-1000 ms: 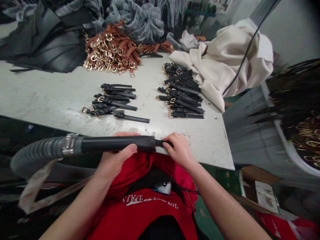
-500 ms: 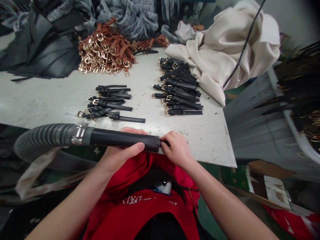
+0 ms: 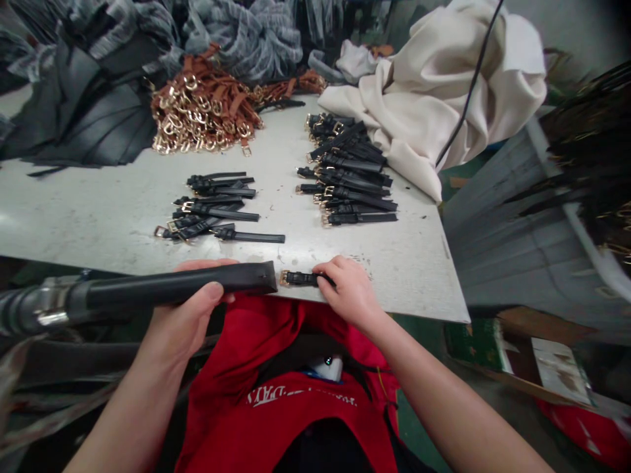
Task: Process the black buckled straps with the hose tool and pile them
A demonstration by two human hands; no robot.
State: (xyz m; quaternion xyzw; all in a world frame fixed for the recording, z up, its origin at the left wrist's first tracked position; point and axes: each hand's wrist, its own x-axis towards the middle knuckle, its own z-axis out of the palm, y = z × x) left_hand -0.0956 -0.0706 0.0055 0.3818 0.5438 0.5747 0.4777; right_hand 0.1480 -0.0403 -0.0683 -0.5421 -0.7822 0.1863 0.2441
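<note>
My left hand is wrapped around a black hose nozzle, whose flattened open end points right. A metal clamp joins the nozzle to a ribbed grey hose at the left edge. My right hand pinches a short black buckle strap near the table's front edge. The strap's gold buckle faces the nozzle mouth, a small gap apart, and its other end is hidden by my fingers. Beyond my hands lie a smaller group of black buckle straps and a larger pile of black straps.
On the white table sit brown straps with gold buckles, dark fabric pieces and cream cloth. A grey bin stands off the right edge, with a cardboard box on the floor below.
The nozzle in my left hand has moved left, away from my right hand. A buckle strap, previously hidden inside or behind the nozzle's end, now shows in my right hand.
</note>
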